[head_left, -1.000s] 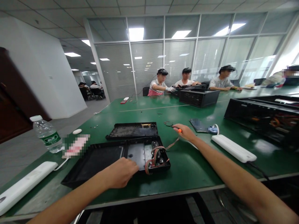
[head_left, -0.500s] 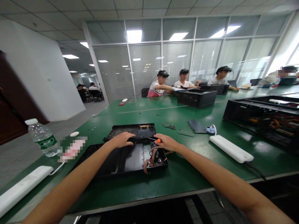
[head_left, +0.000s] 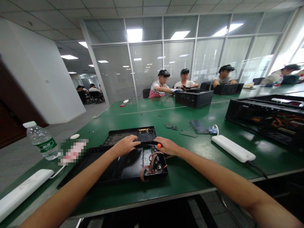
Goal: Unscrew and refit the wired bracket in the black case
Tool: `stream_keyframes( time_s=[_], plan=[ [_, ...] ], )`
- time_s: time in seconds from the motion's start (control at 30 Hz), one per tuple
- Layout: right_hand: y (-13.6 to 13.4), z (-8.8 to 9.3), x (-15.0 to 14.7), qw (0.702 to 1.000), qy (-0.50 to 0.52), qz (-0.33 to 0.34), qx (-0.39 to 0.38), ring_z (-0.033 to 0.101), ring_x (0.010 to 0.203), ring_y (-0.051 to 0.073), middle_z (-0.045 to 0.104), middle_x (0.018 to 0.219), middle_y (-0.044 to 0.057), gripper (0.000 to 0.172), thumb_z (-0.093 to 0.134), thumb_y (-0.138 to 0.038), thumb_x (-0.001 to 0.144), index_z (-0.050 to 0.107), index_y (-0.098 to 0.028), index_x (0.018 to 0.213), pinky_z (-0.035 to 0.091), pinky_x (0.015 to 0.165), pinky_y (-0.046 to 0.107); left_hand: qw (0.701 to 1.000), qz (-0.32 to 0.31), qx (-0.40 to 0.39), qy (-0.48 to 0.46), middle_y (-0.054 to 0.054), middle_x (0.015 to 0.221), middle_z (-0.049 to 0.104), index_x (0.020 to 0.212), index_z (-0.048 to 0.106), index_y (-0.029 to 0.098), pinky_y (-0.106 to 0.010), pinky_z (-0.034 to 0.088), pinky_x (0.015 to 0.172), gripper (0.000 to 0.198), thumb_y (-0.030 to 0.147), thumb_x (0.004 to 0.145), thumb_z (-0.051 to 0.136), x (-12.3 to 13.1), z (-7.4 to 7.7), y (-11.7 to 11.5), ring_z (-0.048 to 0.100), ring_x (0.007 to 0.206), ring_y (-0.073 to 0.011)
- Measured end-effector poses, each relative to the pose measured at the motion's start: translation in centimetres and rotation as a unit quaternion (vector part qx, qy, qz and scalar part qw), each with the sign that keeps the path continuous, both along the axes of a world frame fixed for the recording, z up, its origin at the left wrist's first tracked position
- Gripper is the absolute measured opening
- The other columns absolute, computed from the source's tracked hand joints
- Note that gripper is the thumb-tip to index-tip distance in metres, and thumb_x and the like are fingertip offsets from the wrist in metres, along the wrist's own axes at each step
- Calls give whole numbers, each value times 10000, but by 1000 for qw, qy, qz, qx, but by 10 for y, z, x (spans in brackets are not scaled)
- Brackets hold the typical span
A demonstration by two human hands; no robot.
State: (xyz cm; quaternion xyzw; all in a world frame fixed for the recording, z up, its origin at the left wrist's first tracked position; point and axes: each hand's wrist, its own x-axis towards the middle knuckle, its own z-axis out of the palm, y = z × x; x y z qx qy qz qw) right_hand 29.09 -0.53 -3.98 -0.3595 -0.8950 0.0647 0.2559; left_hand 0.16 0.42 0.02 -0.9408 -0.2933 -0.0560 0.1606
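Note:
A black computer case [head_left: 99, 169] lies opened on the table in front of me, a low tray with bare metal inside. Its far section, a dusty black panel [head_left: 125, 133], sits along the back edge. My left hand [head_left: 127, 144] has its fingers bent over the edge where the two parts meet. At that edge's right end, my right hand [head_left: 167, 146] holds a screwdriver [head_left: 159, 145] with an orange handle end, its shaft pointing left. Just below, striped ribbon wires [head_left: 149, 166] and a small metal part fill the tray's right corner.
A water bottle [head_left: 42, 141] and a white power strip [head_left: 26, 183] are at left. Another power strip [head_left: 232, 148] is at right, before an open computer case [head_left: 266, 115]. Broken dark scraps [head_left: 171, 126] lie beyond my hands. Co-workers [head_left: 161, 84] sit across the table.
The opened case and both my hands have shifted slightly left, and the tray looks turned a little. The screwdriver stays in my right hand. Across the table, a co-worker's hands have moved onto a case.

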Motion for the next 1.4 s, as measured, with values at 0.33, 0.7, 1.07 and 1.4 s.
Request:
stream_keyframes(
  time_s=[0.33,0.7,1.07,1.4],
  plan=[
    [5,2,2,999,28,20,-13,496,1106,203,538,1202,117,453,475,-388,828,494,-145,1211,389,935,350,997,-56,46,-15,-107,1126,499,912,578,148,-397,371,951,167,162,885,413,3,-6,0,444,1080,-207],
    [15,13,16,990,129,-8,60,545,877,168,600,943,73,242,464,-305,837,580,-162,994,418,797,298,979,-55,-171,-96,-44,885,635,971,579,145,-228,429,776,159,189,841,499,75,17,-4,583,819,-140],
    [20,17,28,990,99,19,93,494,738,145,550,776,39,132,464,-254,819,559,-166,794,383,692,260,961,-25,-182,-207,-33,855,668,823,661,152,-215,428,796,179,242,841,506,86,-15,-3,603,807,-134],
    [18,23,36,981,137,14,136,492,726,154,546,752,45,143,461,-263,842,555,-175,779,388,679,277,975,-88,-135,-152,-45,957,636,907,604,142,-233,405,871,192,183,885,417,86,-20,-5,570,925,-141]
  ],
)
